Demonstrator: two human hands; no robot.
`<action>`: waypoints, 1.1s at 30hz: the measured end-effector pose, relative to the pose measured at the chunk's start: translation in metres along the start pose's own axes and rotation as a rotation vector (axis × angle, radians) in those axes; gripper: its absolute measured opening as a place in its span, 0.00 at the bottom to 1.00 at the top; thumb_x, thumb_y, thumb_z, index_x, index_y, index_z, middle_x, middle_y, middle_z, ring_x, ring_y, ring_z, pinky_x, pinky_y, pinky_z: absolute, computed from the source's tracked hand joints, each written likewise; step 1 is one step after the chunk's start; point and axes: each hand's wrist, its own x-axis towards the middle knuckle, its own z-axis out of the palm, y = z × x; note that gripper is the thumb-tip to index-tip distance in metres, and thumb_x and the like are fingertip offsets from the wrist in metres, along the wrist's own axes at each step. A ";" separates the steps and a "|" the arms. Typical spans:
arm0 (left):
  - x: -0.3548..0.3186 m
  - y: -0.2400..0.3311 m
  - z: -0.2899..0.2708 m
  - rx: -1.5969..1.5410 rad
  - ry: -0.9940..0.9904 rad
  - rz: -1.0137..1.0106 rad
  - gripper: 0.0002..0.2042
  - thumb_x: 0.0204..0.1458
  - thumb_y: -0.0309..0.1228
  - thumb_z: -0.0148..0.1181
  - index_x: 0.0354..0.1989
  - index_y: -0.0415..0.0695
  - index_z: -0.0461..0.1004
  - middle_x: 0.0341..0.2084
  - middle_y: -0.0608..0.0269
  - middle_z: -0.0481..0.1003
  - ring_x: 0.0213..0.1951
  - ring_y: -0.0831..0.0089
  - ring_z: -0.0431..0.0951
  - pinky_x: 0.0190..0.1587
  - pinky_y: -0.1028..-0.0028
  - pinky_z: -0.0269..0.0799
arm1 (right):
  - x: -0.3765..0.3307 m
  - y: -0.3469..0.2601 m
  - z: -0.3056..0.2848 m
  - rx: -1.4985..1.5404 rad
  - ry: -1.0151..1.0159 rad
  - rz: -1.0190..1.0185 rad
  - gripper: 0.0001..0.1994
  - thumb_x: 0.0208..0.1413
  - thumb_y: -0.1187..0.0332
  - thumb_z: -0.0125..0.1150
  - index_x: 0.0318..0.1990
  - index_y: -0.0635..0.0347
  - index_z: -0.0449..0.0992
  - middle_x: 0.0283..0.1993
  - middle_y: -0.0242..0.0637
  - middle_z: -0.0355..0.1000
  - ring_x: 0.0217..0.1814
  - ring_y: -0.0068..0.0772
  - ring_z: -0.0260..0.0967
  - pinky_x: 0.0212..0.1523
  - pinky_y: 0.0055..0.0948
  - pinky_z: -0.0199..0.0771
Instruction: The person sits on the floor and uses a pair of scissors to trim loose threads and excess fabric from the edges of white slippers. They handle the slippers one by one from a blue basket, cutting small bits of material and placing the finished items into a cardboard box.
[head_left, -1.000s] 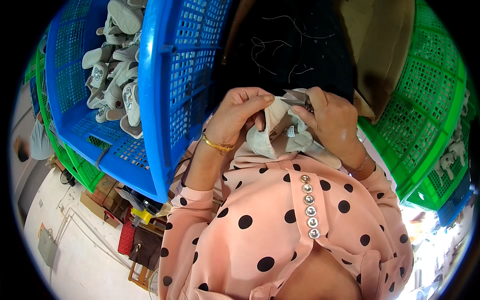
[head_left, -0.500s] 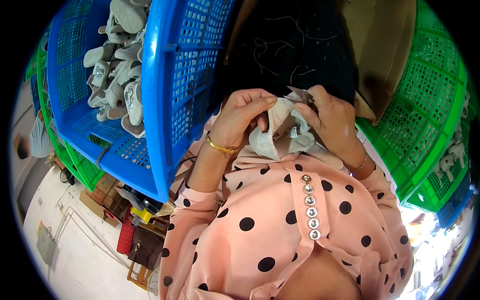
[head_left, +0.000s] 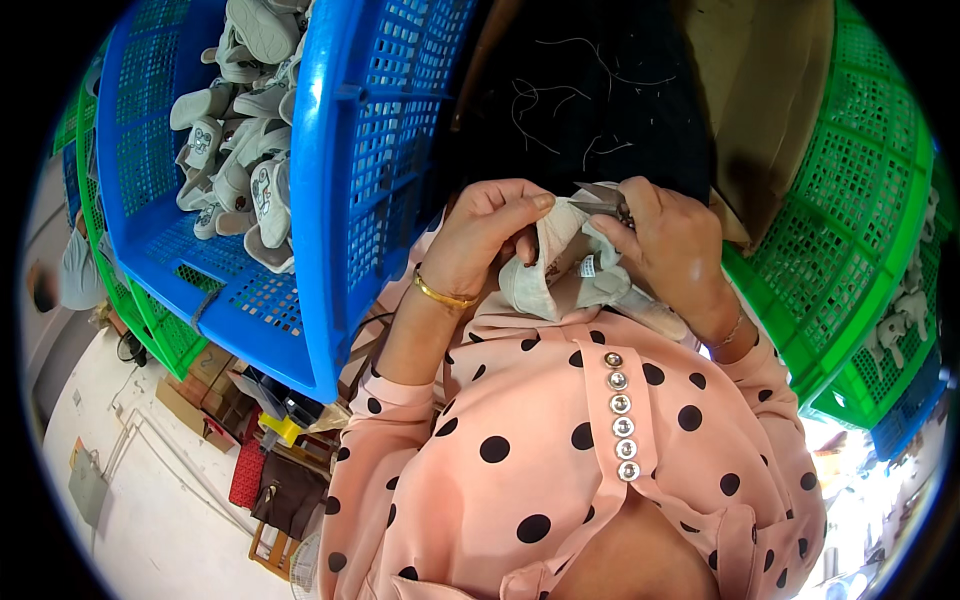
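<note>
A small off-white shoe (head_left: 530, 287) lies against my front, its opening facing up and a white label inside. My left hand (head_left: 485, 235) is closed on its upper edge, thumb and fingertips pinching the fabric. In my right hand (head_left: 672, 245) is a pair of small metal scissors (head_left: 598, 198), blades toward the left hand and spread apart at the shoe's top edge. The handles are mostly hidden in the right fingers. Below that hand, the shoe's sole end sticks out to the right.
A blue plastic basket (head_left: 325, 200) with several off-white shoes (head_left: 235, 150) stands to the left. On the right is a green basket (head_left: 820, 230) beside a brown cardboard sheet (head_left: 755, 90). Loose thread ends (head_left: 605, 75) lie on dark cloth ahead. Another person (head_left: 80, 270) is at far left.
The scissors have turned and come down to the shoe's edge, and their blades now show apart. My right hand has shifted slightly down and right; the left hand keeps its pinch.
</note>
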 end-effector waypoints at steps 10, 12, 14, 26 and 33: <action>0.000 0.001 0.003 -0.009 -0.004 0.004 0.08 0.59 0.29 0.57 0.36 0.37 0.78 0.21 0.68 0.76 0.18 0.88 0.72 0.21 0.89 0.64 | -0.001 -0.001 0.001 -0.050 0.010 -0.017 0.20 0.49 0.51 0.66 0.29 0.56 0.66 0.18 0.33 0.65 0.19 0.33 0.68 0.21 0.29 0.68; 0.000 0.001 0.003 -0.006 0.000 -0.005 0.08 0.59 0.29 0.57 0.36 0.37 0.78 0.22 0.67 0.76 0.18 0.88 0.71 0.22 0.89 0.64 | -0.001 -0.001 0.002 -0.035 0.017 -0.024 0.19 0.49 0.51 0.66 0.29 0.56 0.66 0.18 0.34 0.66 0.19 0.34 0.68 0.21 0.29 0.68; -0.001 0.001 0.004 -0.010 -0.004 -0.011 0.08 0.59 0.29 0.56 0.37 0.37 0.78 0.21 0.68 0.76 0.18 0.88 0.71 0.22 0.88 0.65 | -0.002 -0.001 0.006 0.043 0.009 0.019 0.19 0.51 0.52 0.65 0.30 0.58 0.67 0.19 0.35 0.67 0.19 0.35 0.68 0.21 0.29 0.67; 0.002 -0.005 0.003 -0.041 0.011 -0.022 0.07 0.57 0.28 0.57 0.35 0.37 0.77 0.20 0.69 0.75 0.16 0.90 0.65 0.19 0.90 0.57 | 0.008 0.013 -0.002 0.539 -0.120 0.273 0.19 0.58 0.51 0.58 0.31 0.61 0.69 0.20 0.40 0.71 0.20 0.40 0.70 0.22 0.30 0.67; 0.002 -0.005 0.002 -0.043 0.003 -0.027 0.07 0.57 0.29 0.57 0.35 0.38 0.77 0.22 0.69 0.76 0.17 0.90 0.66 0.20 0.89 0.59 | 0.005 0.023 -0.006 0.026 -0.142 -0.110 0.20 0.53 0.49 0.61 0.26 0.56 0.67 0.16 0.35 0.67 0.18 0.37 0.69 0.18 0.30 0.66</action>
